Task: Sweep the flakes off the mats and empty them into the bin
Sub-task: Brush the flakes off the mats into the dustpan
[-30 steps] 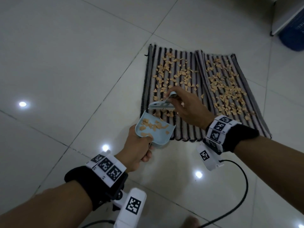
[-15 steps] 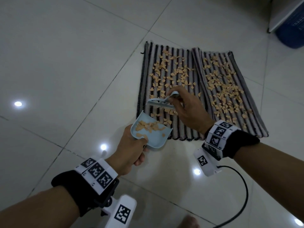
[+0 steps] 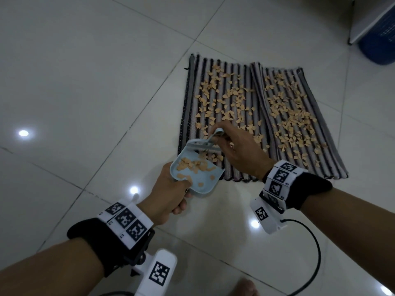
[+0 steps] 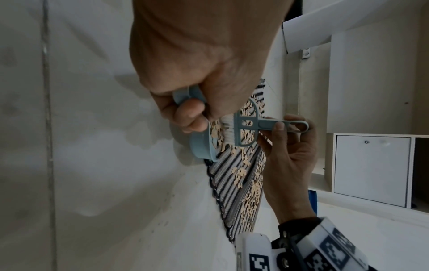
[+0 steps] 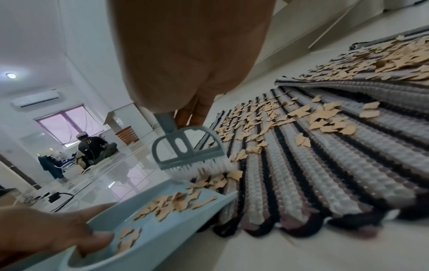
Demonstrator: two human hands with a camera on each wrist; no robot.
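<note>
Flakes [image 3: 239, 103] lying scattered over two striped mats [image 3: 333, 159] on the floor, some already being held in the dustpan [image 3: 205, 186], its handle being gripped by the left hand [image 3: 168, 195], brush [image 3: 203, 144] being pinched by the right hand [image 3: 241, 152] at the pan's lip, bin [image 3: 378, 41] standing well apart.

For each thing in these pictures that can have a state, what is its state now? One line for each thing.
dustpan: held by the left hand, partly filled with flakes, front edge at the mat's near edge.
brush: held by the right hand, bristles down on flakes at the dustpan's mouth.
left mat: flat, strewn with flakes.
right mat: overlapping the left mat, strewn with flakes.
blue bin: standing apart, inside hidden.
</note>
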